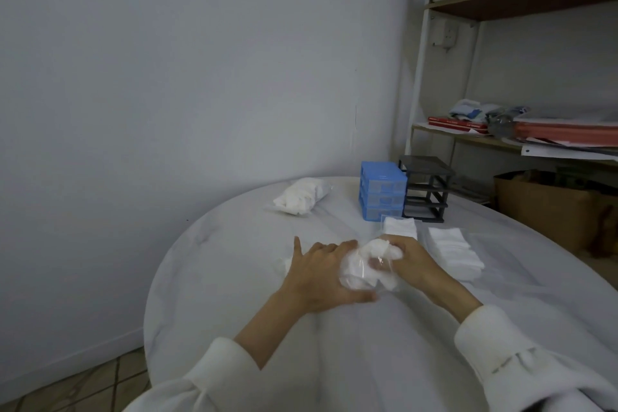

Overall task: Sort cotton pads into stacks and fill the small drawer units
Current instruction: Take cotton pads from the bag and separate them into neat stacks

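Left hand [317,273]: over the table's middle, palm down, fingers [329,248] spread and fairly straight, thumb alongside the near edge of the clear bag.
Right hand [409,259]: just right of the left hand, fingers [384,264] curled into the bag's mouth, gripping pads and plastic together.
Clear bag of cotton pads [363,269]: crumpled between both hands, partly open, white pads bunched inside; blurred at its near edge.
Loose pads [282,264]: a few white ones left of the left hand, mostly hidden behind it.
Stacked pads [456,252]: neat rows lying on the table, right of the right hand.
Clear drawer with pads [399,227]: out on the table, just beyond the right hand, in front of the drawer units.
Blue drawer unit [383,191]: far side of the table, three drawers in place.
Black drawer frame [426,187]: touching or just right of the blue one, slots bare.
Second bag of pads [299,197]: far left on the table, well apart from the hands.
Table [234,294]: round, covered in white cloth.
Shelving [521,7]: far right, against the wall, holding papers and folders.
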The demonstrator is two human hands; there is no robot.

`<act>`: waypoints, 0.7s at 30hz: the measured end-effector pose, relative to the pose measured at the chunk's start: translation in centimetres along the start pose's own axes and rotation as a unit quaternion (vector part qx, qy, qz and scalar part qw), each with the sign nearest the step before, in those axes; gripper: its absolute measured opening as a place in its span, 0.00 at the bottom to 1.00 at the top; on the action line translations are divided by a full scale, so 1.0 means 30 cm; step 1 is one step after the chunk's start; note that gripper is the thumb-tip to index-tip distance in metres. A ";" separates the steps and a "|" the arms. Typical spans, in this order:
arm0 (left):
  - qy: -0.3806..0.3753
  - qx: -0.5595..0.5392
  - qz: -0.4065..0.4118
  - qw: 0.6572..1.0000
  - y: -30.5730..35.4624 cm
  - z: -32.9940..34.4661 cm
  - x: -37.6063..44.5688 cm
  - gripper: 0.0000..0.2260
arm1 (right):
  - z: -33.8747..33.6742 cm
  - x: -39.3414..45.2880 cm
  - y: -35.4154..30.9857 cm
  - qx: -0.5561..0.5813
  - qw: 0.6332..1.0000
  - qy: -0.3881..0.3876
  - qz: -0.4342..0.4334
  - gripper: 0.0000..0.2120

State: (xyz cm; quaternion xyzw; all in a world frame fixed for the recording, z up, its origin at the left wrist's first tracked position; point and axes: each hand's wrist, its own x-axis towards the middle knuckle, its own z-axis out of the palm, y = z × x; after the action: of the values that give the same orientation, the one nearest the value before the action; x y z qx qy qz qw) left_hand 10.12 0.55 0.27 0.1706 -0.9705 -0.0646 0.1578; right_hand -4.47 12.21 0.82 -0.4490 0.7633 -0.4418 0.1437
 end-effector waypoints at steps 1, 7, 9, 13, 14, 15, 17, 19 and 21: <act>0.007 0.002 0.003 1.000 0.004 -0.005 0.002 0.35 | -0.008 -0.008 0.001 0.009 1.000 0.003 0.002 0.07; 0.027 0.093 -0.024 0.995 -0.013 -0.018 0.016 0.25 | -0.052 -0.052 0.034 0.082 0.995 0.046 0.016 0.07; 0.022 0.104 -0.040 0.994 -0.024 -0.016 0.018 0.25 | -0.070 -0.063 0.049 0.098 0.993 0.055 0.022 0.06; 0.039 0.099 -0.049 0.993 -0.016 -0.010 0.016 0.30 | -0.109 -0.105 0.056 0.095 0.994 0.035 0.033 0.07; 0.041 0.100 -0.047 0.993 -0.006 -0.006 0.015 0.32 | -0.117 -0.116 0.057 0.090 0.995 0.022 0.033 0.08; 0.042 0.104 -0.043 0.993 0.007 -0.001 0.013 0.33 | -0.124 -0.128 0.059 0.081 0.996 0.010 0.035 0.09; 0.051 0.101 -0.030 0.993 0.033 0.011 0.011 0.34 | -0.130 -0.148 0.060 0.060 0.997 -0.004 0.044 0.12; 0.066 0.078 -0.011 0.995 0.062 0.025 0.007 0.35 | -0.129 -0.168 0.062 0.059 0.996 -0.019 0.060 0.13; 0.072 0.052 0.015 0.996 0.092 0.037 0.000 0.34 | -0.123 -0.188 0.060 0.079 0.994 -0.030 0.070 0.11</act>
State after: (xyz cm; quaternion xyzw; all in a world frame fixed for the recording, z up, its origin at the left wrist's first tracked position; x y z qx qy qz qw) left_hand 8.88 3.20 -0.29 0.1680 -0.9612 0.0010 0.2188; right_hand -4.62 19.16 0.47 -0.3951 0.7509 -0.4755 0.2322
